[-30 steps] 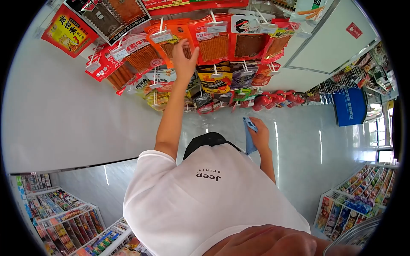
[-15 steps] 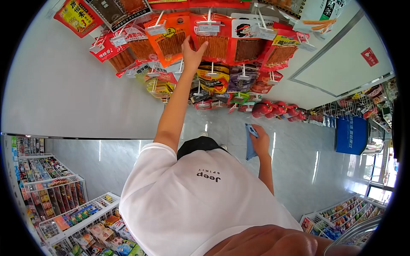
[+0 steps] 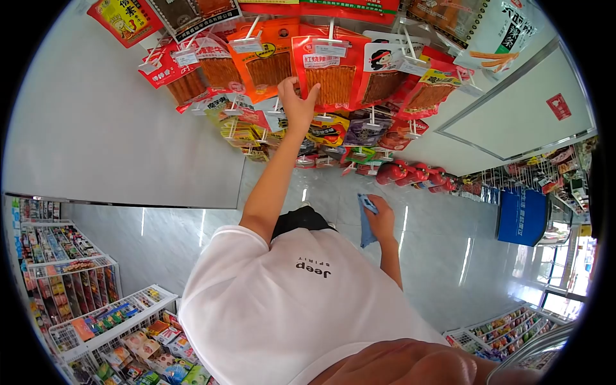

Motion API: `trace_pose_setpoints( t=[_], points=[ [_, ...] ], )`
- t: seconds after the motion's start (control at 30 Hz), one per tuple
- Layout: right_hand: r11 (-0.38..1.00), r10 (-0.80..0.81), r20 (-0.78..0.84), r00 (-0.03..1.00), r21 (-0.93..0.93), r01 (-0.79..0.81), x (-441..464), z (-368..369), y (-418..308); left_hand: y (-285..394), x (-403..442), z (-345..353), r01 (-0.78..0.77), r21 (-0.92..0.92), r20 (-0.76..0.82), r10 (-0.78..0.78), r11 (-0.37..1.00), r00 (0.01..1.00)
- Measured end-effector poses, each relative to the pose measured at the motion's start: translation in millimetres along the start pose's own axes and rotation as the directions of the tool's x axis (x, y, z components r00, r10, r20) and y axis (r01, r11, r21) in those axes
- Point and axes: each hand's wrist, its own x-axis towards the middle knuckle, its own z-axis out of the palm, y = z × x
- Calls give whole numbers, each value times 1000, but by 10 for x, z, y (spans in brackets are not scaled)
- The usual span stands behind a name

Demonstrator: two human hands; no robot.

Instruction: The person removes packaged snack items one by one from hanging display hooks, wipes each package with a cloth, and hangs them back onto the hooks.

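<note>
My left hand [image 3: 298,106] reaches up to the rack, thumb and fingers apart, at the lower left edge of a red packet of brown strips [image 3: 330,77]. An orange packet [image 3: 264,61] hangs just left of it. The fingertips touch or nearly touch the red packet; whether they press on it is hard to tell. Lower down, my right hand [image 3: 382,218] is closed around a folded blue cloth [image 3: 367,224], which hangs down beside the fingers, away from the rack.
More hanging packets, such as a yellow one [image 3: 328,131] and a purple one [image 3: 367,128], fill lower hooks. Red rounded items [image 3: 410,173] stand below right. A blue bin-like unit [image 3: 523,217] is at the right. White wire shelves [image 3: 122,324] are behind at lower left.
My left hand has moved right, from the orange packet to the red packet's lower edge. The blue cloth stays in my right hand. The view has shifted slightly.
</note>
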Motion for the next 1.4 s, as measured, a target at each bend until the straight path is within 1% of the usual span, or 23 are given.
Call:
trace_pose_setpoints(
  t=[0.03, 0.1, 0.2, 0.23, 0.37, 0.43, 0.47, 0.57, 0.67, 0.77, 0.8, 0.83, 0.87, 0.93, 0.97, 1.03, 1.07, 1.13, 1.17, 1.23, 1.3, 1.37, 1.4],
  points=[
    [1000, 0, 9, 1000, -8, 0, 12, -11, -28, -17, 6, -36, 107, -155, 92, -93, 982, 991],
    [1000, 6, 0, 1000, -27, -6, 35, -14, -55, -38, 48, -107, 340, -420, 316, -215, 842, 924],
    [998, 30, -47, 998, -59, -33, 97, -2, -151, -40, 126, -211, 388, -417, 544, -117, 822, 831],
    [996, 45, -65, 997, -70, -49, 130, 2, -217, -66, 147, -238, 409, -414, 586, -105, 813, 804],
    [992, 110, -85, 990, -55, -115, 225, 109, -367, -43, 208, -479, 404, -391, 676, -40, 827, 736],
    [996, 51, -126, 991, -65, -60, 274, 192, -356, -18, 205, -677, 422, -422, 698, -9, 802, 716],
    [997, 21, -146, 989, -70, -31, 299, 231, -358, 17, 204, -784, 498, -429, 734, -30, 754, 679],
    [997, 79, -269, 960, 11, -79, 390, 260, -489, 213, 222, -1155, 707, -393, 840, -84, 588, 536],
    [998, 42, -379, 925, -33, -59, 465, 288, -554, 234, 115, -1240, 774, -444, 837, -98, 451, 538],
    [995, 46, -453, 890, -54, -79, 472, 369, -537, 266, -16, -1284, 887, -394, 890, -139, 242, 434],
    [992, 99, -459, 883, -22, -123, 465, 404, -525, 251, -73, -1304, 912, -369, 907, -145, 176, 395],
    [985, 156, -461, 874, 11, -170, 434, 444, -510, 251, -130, -1334, 936, -348, 927, -131, 50, 352],
    [976, 209, -463, 862, 45, -213, 405, 483, -487, 246, -208, -1368, 948, -309, 940, -178, -77, 291],
    [964, 262, -509, 820, 111, -240, 379, 600, -373, 232, -317, -1410, 915, -242, 956, -241, -322, 168],
    [958, 288, -530, 798, 142, -251, 364, 627, -310, 206, -346, -1449, 884, -195, 974, -186, -424, 126],
    [843, 530, -415, 740, 352, -407, 383, 563, -310, 148, -375, -1537, 789, -86, 996, -69, -608, 56],
    [757, 636, -336, 695, 444, -479, 401, 531, -321, 92, -413, -1532, 806, -89, 996, -68, -585, 60],
    [657, 697, -324, 639, 646, -389, 475, 432, -419, -40, -523, -1511, 838, -90, 996, -69, -538, 63],
    [595, 725, -314, 612, 734, -328, 556, 347, -481, -82, -541, -1487, 870, -133, 990, -112, -475, 90],
    [602, 725, -346, 596, 739, -303, 672, 97, -741, -129, -620, -1476, 918, -193, 972, -195, -347, 130],
    [659, 650, -391, 651, 718, -226, 759, -55, -1060, -123, -607, -1498, 902, -156, 982, -165, -403, 96],
    [796, 492, -458, 740, 582, -169, 838, -55, -1229, -122, -604, -1503, 887, -118, 988, -139, -446, 62],
    [921, 305, -530, 791, 377, -103, 903, 1, -1326, -74, -611, -1531, 890, -113, 989, -134, -441, 59]
  ],
)
